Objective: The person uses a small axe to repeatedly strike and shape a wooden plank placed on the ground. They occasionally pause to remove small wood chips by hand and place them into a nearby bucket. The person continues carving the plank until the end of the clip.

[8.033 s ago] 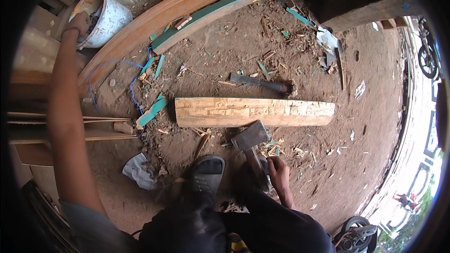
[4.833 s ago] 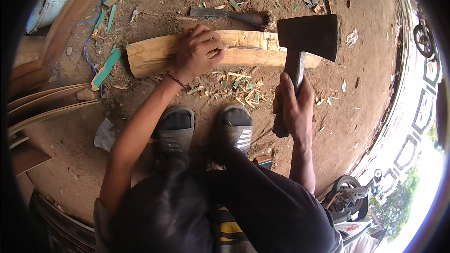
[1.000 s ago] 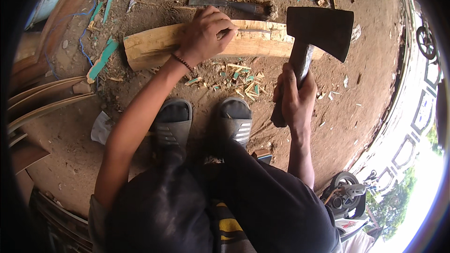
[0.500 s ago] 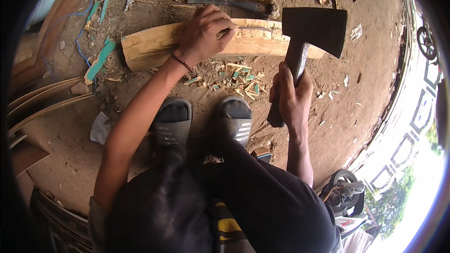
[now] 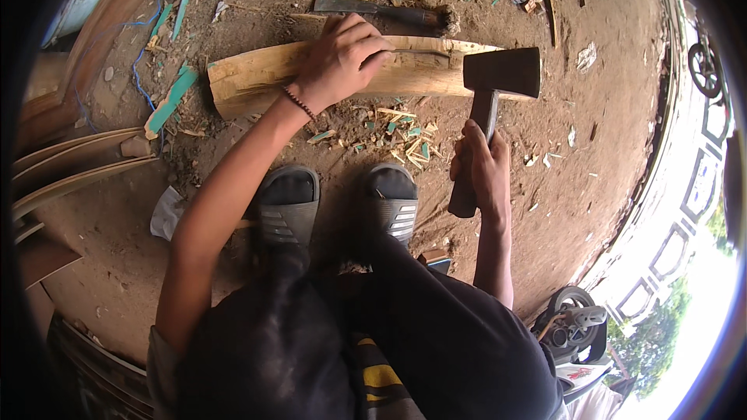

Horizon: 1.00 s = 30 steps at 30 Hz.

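Observation:
A long, slightly curved piece of pale wood (image 5: 257, 78) lies across the dirt ahead of my feet. Resting over its middle, my left hand (image 5: 348, 54) is closed, fingers pressed together. From these fingers a thin dark rod (image 5: 424, 52) runs rightward along the top of the wood; its other end is hidden in the hand. My right hand (image 5: 484, 159) grips the dark handle of a hatchet (image 5: 502, 72), whose broad head hangs over the wood's right end. Whether the head touches the wood I cannot tell. Just beyond the wood lies a chisel (image 5: 381, 12) with a dark handle.
Wood chips (image 5: 408, 136), some green, litter the ground between the wood and my sandals (image 5: 288, 198). A green-painted offcut (image 5: 171, 101) and a blue cord lie at left, near curved boards (image 5: 78, 155). A motorbike wheel (image 5: 572, 311) shows at lower right.
The hatchet head has come down and turned, so its face looks narrower. My right hand has shifted slightly with it. My left hand stays on the wood.

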### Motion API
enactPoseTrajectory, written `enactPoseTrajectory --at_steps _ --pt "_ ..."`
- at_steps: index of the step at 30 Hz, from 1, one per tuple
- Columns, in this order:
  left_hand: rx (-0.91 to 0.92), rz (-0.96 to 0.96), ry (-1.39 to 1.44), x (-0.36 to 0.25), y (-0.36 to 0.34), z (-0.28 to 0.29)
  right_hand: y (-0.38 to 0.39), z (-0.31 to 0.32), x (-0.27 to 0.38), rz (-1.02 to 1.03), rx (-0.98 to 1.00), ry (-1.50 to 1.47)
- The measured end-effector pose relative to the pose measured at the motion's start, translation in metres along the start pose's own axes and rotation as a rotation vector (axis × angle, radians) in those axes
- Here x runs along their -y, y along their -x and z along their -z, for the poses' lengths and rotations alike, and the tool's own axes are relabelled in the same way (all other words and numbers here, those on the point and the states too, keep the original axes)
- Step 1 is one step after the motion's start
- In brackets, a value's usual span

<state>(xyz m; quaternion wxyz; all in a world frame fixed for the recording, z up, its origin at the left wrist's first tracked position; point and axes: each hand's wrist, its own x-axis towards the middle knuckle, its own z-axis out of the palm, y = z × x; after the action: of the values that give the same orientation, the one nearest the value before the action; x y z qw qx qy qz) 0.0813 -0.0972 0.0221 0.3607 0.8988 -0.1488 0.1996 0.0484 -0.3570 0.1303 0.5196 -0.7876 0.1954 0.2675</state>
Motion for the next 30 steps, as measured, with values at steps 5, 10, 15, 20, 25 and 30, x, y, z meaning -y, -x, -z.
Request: enactPoseTrajectory --at_steps 5,10,15,20,25,30 --pt "0.024 0.061 -0.013 0.003 0.002 0.005 0.008 0.012 -0.016 -0.073 -0.053 -0.012" --pt "-0.028 0.055 -0.012 0.005 0.007 0.007 0.016 0.010 -0.020 -0.059 -0.008 -0.041" --pt "-0.049 0.057 0.027 0.005 0.012 0.010 0.018 0.004 -0.013 -0.045 0.047 -0.040" --pt "-0.029 0.087 0.062 0.007 0.012 0.012 0.020 -0.001 -0.004 -0.021 0.021 -0.016" --pt "0.009 0.076 0.078 0.011 0.014 0.013 0.018 -0.006 0.013 0.072 0.031 0.149" --pt "0.014 0.074 0.081 0.010 0.015 0.014 0.014 -0.005 0.033 0.251 0.031 0.164"
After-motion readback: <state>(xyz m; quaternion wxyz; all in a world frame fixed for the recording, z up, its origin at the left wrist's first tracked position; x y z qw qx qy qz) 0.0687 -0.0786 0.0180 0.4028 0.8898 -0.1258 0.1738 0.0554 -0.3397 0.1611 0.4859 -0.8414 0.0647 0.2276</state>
